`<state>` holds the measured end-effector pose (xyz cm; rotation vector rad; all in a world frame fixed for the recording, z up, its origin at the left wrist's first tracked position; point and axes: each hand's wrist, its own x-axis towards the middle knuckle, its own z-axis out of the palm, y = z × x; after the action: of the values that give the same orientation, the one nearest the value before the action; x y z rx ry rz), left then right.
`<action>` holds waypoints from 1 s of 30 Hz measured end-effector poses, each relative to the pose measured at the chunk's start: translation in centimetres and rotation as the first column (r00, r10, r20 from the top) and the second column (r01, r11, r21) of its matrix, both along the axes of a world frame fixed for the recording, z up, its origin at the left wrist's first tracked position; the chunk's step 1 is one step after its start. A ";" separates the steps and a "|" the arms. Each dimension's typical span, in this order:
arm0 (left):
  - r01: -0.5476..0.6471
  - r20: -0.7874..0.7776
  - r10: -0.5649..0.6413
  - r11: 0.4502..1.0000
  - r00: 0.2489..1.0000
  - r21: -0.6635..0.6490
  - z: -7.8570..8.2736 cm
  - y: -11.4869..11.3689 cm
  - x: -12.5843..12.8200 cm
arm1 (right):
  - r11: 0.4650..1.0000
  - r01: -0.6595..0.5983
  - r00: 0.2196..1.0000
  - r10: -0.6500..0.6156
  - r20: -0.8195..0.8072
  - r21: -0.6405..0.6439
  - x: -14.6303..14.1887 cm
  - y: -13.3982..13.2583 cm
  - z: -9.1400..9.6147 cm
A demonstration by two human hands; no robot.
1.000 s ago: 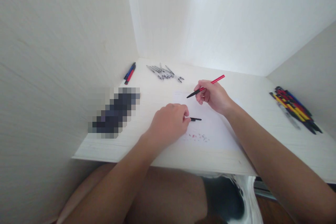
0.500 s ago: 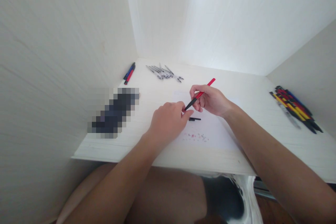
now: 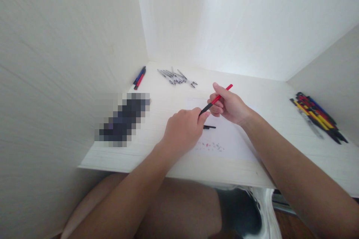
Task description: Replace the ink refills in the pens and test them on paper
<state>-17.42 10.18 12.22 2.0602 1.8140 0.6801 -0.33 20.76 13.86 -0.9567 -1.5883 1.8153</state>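
Observation:
A red pen (image 3: 215, 99) with a black lower part slants between my two hands above the white paper (image 3: 238, 143). My left hand (image 3: 183, 127) is closed on its black end, thumb and forefinger pinching it. My right hand (image 3: 228, 102) has its fingers curled around the red barrel, with the thumb raised off it. The red end sticks out past the right hand. Black pen caps (image 3: 210, 127) lie on the paper just beside my left thumb, partly hidden by it. Small red and dark marks (image 3: 210, 145) show on the paper near its front.
Several clear pens (image 3: 175, 76) lie in a heap at the back. A blue pen (image 3: 139, 75) and a red pen (image 3: 140, 81) rest by the left wall. Below them is a pixelated dark object (image 3: 123, 121). Yellow, red, blue and black pens (image 3: 316, 115) are piled at the right.
My right thumb has lifted off the pen and points up. My left fingers have closed further around the black end. The view has shifted slightly.

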 end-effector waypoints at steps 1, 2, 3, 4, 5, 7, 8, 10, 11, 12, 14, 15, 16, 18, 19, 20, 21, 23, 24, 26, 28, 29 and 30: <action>-0.002 -0.005 0.002 1.000 1.000 0.000 0.0 0.0 0.0 | 1.000 0.013 1.000 -0.014 -0.008 -0.010 0.0 0.0 0.1; -0.004 -0.009 0.004 1.000 1.000 0.001 0.0 0.0 0.0 | 0.999 0.033 0.999 -0.033 -0.015 -0.018 0.0 0.1 0.1; -0.009 -0.013 0.009 1.000 1.000 0.001 0.0 0.0 0.1 | 0.998 0.055 0.998 -0.055 -0.020 -0.025 0.0 0.1 0.1; -0.014 -0.017 0.014 1.000 1.000 0.000 0.1 -0.1 0.1 | 0.997 0.074 0.997 -0.075 -0.024 -0.034 0.0 0.1 0.2; -0.017 -0.021 0.017 1.000 1.000 0.001 0.1 -0.1 0.1 | 0.995 0.089 0.996 -0.090 -0.027 -0.045 0.0 0.2 0.2; -0.021 -0.025 0.021 1.000 0.999 0.007 0.0 -0.1 0.2 | 0.992 0.101 0.994 -0.103 -0.032 -0.077 -0.1 0.2 0.2; -0.022 -0.023 0.022 1.000 0.999 0.012 0.0 -0.1 0.2 | 0.990 0.103 0.994 -0.107 -0.037 -0.095 -0.2 0.1 0.2; -0.023 -0.010 0.023 0.999 1.000 0.022 -0.1 -0.1 0.3 | 0.986 0.111 0.992 -0.118 -0.049 -0.126 -0.3 0.0 0.3; -0.023 0.002 0.022 0.999 1.000 0.025 -0.2 -0.1 0.3 | 0.984 0.117 0.991 -0.126 -0.053 -0.137 -0.3 0.0 0.4; -0.022 0.018 0.021 0.999 1.000 0.026 -0.2 0.0 0.3 | 0.981 0.124 0.989 -0.134 -0.056 -0.147 -0.4 -0.1 0.5; -0.018 0.066 0.016 1.000 0.998 0.025 -0.2 0.0 0.3 | 0.977 0.130 0.988 -0.142 -0.066 -0.166 -0.5 -0.2 0.6; -0.017 0.093 0.015 1.000 0.996 0.021 -0.2 0.1 0.2 | 0.976 0.126 0.987 -0.141 -0.073 -0.176 -0.5 -0.2 0.7; -0.017 0.124 0.014 1.000 0.992 0.018 -0.2 0.1 0.2 | 0.976 0.119 0.987 -0.136 -0.082 -0.183 -0.5 -0.3 0.8; -0.015 0.194 0.011 1.000 0.981 0.020 -0.2 0.2 0.2 | 0.977 0.102 0.987 -0.124 -0.106 -0.188 -0.6 -0.5 0.9; -0.013 0.233 0.007 1.000 0.972 0.025 -0.2 0.2 0.1 | 0.978 0.097 0.986 -0.120 -0.118 -0.185 -0.6 -0.5 1.0; -0.009 0.276 0.000 0.999 0.961 0.031 -0.2 0.2 0.1 | 0.979 0.093 0.985 -0.117 -0.128 -0.179 -0.7 -0.6 1.0; -0.001 0.320 -0.010 0.999 0.947 0.036 -0.2 0.2 0.1 | 0.981 0.091 0.984 -0.115 -0.136 -0.172 -0.7 -0.7 1.1; 0.022 0.403 -0.035 0.999 0.914 0.036 -0.2 0.1 0.1 | 0.984 0.085 0.983 -0.109 -0.150 -0.160 -0.7 -0.8 1.2; 0.036 0.440 -0.046 0.999 0.897 0.031 -0.1 0.1 0.1 | 0.985 0.079 0.982 -0.103 -0.156 -0.154 -0.7 -0.8 1.2; 0.062 0.504 -0.059 0.998 0.862 0.012 -0.1 0.1 0.0 | 0.987 0.066 0.981 -0.090 -0.169 -0.144 -0.7 -0.8 1.3; 0.076 0.547 -0.056 0.997 0.835 -0.012 0.0 0.1 0.0 | 0.990 0.050 0.980 -0.074 -0.182 -0.134 -0.6 -0.8 1.2; 0.080 0.563 -0.051 0.996 0.825 -0.026 0.0 0.1 0.0 | 0.991 0.042 0.980 -0.066 -0.187 -0.131 -0.6 -0.7 1.2; 0.084 0.576 -0.046 0.996 0.816 -0.039 0.0 0.1 0.0 | 0.991 0.036 0.979 -0.060 -0.193 -0.127 -0.5 -0.7 1.2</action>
<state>-17.42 10.29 12.25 1.6179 1.3835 1.0719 -0.85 20.05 15.04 -0.8324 -1.3362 1.9270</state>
